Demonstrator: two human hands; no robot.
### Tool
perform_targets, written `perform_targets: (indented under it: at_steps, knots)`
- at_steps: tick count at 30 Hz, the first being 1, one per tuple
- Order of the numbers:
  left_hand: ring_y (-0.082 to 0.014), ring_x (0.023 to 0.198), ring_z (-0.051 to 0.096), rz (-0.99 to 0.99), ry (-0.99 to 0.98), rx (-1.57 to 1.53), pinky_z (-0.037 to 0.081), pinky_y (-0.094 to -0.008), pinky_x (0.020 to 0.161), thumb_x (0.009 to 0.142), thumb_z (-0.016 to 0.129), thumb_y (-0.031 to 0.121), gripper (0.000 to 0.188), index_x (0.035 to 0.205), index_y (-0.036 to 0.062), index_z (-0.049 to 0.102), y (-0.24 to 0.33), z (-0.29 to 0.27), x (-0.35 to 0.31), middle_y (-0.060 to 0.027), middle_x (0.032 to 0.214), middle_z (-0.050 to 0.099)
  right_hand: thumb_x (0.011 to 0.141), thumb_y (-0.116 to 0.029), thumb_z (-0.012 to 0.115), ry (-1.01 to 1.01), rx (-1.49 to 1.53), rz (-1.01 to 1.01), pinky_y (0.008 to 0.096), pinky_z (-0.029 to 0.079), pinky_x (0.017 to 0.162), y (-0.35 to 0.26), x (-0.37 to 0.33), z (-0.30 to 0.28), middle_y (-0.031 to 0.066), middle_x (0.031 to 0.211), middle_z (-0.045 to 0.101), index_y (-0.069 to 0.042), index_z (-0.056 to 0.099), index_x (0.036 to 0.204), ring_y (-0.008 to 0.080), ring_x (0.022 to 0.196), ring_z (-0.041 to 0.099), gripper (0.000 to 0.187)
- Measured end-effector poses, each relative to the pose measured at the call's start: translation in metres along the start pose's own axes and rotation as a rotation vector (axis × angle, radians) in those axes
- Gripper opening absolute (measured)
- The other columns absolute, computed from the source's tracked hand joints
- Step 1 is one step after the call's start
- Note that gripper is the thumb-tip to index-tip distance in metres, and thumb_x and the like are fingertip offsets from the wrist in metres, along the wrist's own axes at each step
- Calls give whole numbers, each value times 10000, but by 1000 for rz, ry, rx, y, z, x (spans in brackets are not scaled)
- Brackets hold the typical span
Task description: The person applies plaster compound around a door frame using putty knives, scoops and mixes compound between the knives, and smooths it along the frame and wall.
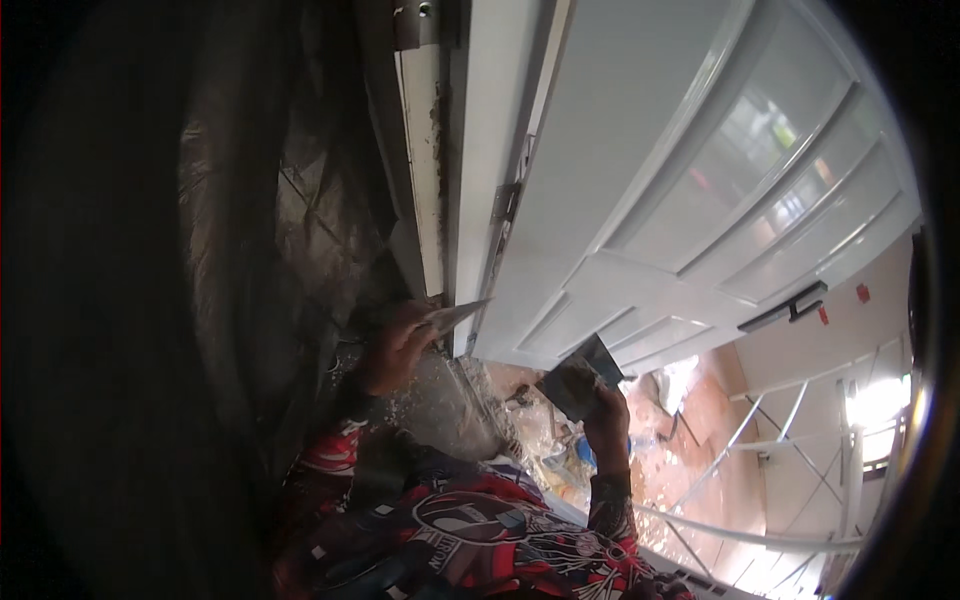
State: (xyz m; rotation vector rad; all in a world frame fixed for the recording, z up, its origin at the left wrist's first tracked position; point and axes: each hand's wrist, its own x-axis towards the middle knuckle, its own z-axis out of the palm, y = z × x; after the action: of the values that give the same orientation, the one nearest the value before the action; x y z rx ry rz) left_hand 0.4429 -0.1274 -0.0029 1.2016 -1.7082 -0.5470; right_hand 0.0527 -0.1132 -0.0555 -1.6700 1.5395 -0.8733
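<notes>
My left hand point(393, 352) is closed around a putty knife point(460, 314), whose thin grey blade shows nearly edge-on and points at the white door frame point(484, 180). Beside the frame runs a pale strip with a rough, dark edge point(424, 170). Lower and to the right, my right hand point(607, 420) grips a broad, dark rectangular plate point(578, 378), smeared with something brownish on its near part. The plate is held tilted in front of the bottom of the white panelled door point(600, 220). Its handle, if any, is hidden by my fingers.
A black door handle point(785, 308) sticks out from the door at right. Dark plastic-like sheeting point(310, 200) hangs on the left. Debris and a blue item point(586, 450) lie on the dusty floor below. Metal scaffold bars point(735, 440) stand at right near a bright window point(880, 405).
</notes>
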Motion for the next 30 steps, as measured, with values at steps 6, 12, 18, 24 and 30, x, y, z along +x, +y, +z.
perform_targets:
  at_steps: [6, 12, 18, 24, 30]
  knots:
    - [-171, 958, 634, -238, -85, -86, 515, -321, 843, 1011, 555, 206, 261, 1149, -10, 604, -34, -54, -48, -110, 1012, 658, 851, -107, 599, 17, 230, 8, 425, 516, 834, -35, 2, 85, 166, 1078, 649, -40, 676, 1074, 372, 991, 624, 245]
    - [-315, 968, 644, -171, -136, -52, 489, -378, 848, 917, 578, 37, 308, 1223, 33, 616, 20, -64, -28, -184, 1090, 671, 771, 24, 686, 114, -124, -334, 414, 535, 718, -112, 36, 94, 165, 1014, 642, -25, 665, 1043, 373, 876, 649, 277]
    - [-297, 953, 640, 211, -232, 68, 512, -379, 814, 845, 568, -52, 394, 1224, 37, 627, 22, -59, -27, -145, 1160, 671, 784, 70, 654, -23, 392, 83, 327, 537, 682, -86, 28, 113, 129, 899, 629, -31, 638, 1048, 260, 810, 641, 283]
    - [-297, 874, 625, 343, -231, 168, 502, -392, 771, 747, 584, -47, 501, 1238, 45, 627, 41, -61, -29, -121, 1205, 665, 932, -119, 565, -84, 1090, 361, 297, 549, 648, -148, 14, 110, 54, 818, 590, -8, 605, 1064, 162, 789, 635, 177]
    - [-277, 895, 608, 401, -280, 338, 490, -388, 737, 784, 584, -12, 500, 1279, 55, 604, 56, -61, -22, -95, 1242, 656, 962, -203, 537, -117, 899, 290, 307, 578, 630, -150, 17, 112, 84, 870, 638, 11, 605, 1065, 173, 751, 652, 248]
